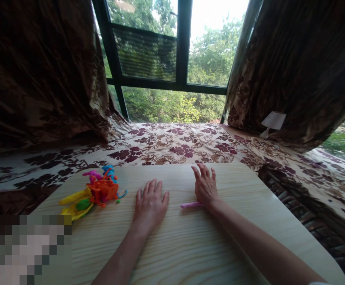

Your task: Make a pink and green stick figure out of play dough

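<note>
The fingers [202,169] of the right hand [206,189] were apart and slightly curled, gripping nothing; the left hand [151,204] lay palm down, its fingers loosely extended, on the wood-grain tabletop [243,190]. A pink modelling-clay roll [190,205] lay on that surface between the hands, one end hidden beneath the heel of the right hand; how firmly it was pressed could not be told. The roll looked light, soft and easily dented, probably slightly tacky rather than slippery. A gentle hold along its middle, with flat fingers, seemed safer than pinching the tip. Left of the left hand sat a multicoloured modelling-clay heap [104,191].
</note>
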A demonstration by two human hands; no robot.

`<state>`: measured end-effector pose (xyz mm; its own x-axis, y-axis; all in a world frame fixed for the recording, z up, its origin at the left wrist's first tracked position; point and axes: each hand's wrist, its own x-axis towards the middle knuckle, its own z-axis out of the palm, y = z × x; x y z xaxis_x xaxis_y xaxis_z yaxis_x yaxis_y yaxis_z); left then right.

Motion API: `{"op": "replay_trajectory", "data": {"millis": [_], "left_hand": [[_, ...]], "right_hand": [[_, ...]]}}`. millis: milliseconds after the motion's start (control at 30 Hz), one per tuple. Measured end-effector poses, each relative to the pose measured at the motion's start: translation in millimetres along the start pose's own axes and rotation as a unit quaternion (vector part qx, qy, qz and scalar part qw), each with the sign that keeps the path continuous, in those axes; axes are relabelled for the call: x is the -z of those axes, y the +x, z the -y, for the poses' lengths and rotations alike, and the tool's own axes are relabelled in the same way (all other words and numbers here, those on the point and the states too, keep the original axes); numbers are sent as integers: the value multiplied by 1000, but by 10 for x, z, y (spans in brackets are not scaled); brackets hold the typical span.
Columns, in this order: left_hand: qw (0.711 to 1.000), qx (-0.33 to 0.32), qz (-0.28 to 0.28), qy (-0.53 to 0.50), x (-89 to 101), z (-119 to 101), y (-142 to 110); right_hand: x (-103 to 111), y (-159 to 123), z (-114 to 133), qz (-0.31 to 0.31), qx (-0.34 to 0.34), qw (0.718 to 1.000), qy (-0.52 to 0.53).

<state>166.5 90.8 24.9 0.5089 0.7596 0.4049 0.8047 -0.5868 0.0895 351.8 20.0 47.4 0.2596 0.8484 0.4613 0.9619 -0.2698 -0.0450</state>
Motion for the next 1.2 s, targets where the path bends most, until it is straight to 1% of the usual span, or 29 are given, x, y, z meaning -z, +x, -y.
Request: {"op": "replay_trajectory", "data": {"millis": [67, 167, 233, 300, 433, 500, 567, 667, 733, 800, 933, 1000, 1067, 1200], "left_hand": [[1000, 0, -1, 0, 5, 1, -1], [1000, 1, -2, -2, -3, 9, -3], [1000, 0, -2, -2, -15, 12, -3], [1000, -1, -2, -1, -25, 10, -1], [1000, -1, -2, 1, -26, -3, 7], [1000, -1, -3, 1, -20, -6, 11], [1000, -2, -3, -1, -17, -2, 11], [1000, -1, -4, -4, -25, 8, 6], [1000, 1, -3, -5, -35, 11, 3], [1000, 2, -2, -5, -42, 7, 2], [1000, 3, 1, -4, -27, -9, 4], [1000, 3, 1, -4, -12, -14, 4], [1000, 4, 2, -4, -1, -16, 3], [1000, 8, 5, -6, -1, -17, -2]], "right_hand": [[36, -85, 23, 3, 5, 1000, 0], [139, -400, 71, 19, 28, 999, 3], [168, -525, 84, 37, 32, 999, 4], [128, -469, 71, 49, 13, 999, 0], [-51, -60, 8, 45, -33, 998, -9], [-82, 22, -8, 45, -38, 998, -12], [-41, -72, 3, 47, -31, 998, -13], [78, -374, 43, 56, -6, 998, -11], [114, -488, 60, 60, 1, 998, -7], [77, -443, 59, 56, -9, 998, -4], [-100, -108, 23, 49, -43, 998, -5], [-126, -49, 15, 49, -50, 998, -6], [-76, -148, 27, 51, -46, 998, -7], [101, -518, 78, 61, -21, 998, -7]]}}
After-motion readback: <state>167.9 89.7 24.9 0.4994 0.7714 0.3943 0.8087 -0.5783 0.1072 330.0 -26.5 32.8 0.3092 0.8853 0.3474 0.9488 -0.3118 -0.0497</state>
